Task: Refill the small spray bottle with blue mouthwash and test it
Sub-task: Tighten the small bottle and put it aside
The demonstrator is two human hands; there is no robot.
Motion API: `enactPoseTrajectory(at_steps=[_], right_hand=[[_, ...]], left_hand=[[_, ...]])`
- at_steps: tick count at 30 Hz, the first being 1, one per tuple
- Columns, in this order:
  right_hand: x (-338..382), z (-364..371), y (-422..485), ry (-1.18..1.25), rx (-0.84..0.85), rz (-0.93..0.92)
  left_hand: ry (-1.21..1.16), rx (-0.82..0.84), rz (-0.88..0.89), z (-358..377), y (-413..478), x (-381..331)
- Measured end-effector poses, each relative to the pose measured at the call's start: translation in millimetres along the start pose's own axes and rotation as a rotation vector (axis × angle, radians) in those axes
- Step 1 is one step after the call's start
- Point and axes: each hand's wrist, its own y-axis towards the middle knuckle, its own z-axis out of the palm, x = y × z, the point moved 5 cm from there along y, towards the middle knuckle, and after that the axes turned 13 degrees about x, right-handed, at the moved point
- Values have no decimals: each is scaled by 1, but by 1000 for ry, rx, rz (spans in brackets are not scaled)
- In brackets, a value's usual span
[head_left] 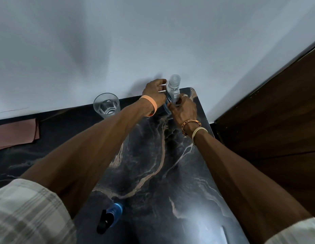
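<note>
Both hands meet on one mouthwash bottle [171,93] at the far end of a dark, veined surface [153,173], close under a pale wall [153,41]. We see the left hand [156,90] curled against the bottle's shoulder and the right hand [184,110] wrapped round its lower body, so each grip is clamped on the same bottle. A clear cap [174,81] sits on top, just above both grips. The bottle's base lies behind the right hand, and we cannot tell whether it rests on the surface.

Left of the shared grip, near the left wrist, stands a clear drinking glass [106,104], apart from the hands. Farther left of the grip, a pink cloth [15,134] lies flat at the surface's back edge.

The small blue spray bottle [111,215], with a black spray head, stands well apart from the grip on the near side, beside the left forearm, and neither hand touches it.

The left wrist carries an orange wristband [150,104]. The right wrist carries an orange printed band [190,125] and a pale cord. To the right of the grip, beyond the surface's edge, we see a dark wooden panel [276,111].
</note>
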Motion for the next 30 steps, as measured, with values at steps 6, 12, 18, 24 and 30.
enactPoseTrajectory(at_steps=[6, 12, 18, 24, 30], right_hand=[[-4, 3, 0, -23, 16, 24], [-4, 5, -1, -32, 59, 46], [-9, 4, -12, -7, 78, 77], [-16, -13, -52, -90, -7, -2], [-20, -6, -103, -158, 76, -105]], left_hand=[[14, 7, -35, 0, 6, 14], [39, 31, -38, -2, 6, 18], [123, 55, -16, -7, -9, 21], [117, 37, 56, -32, -61, 22], [10, -41, -5, -63, -125, 38]])
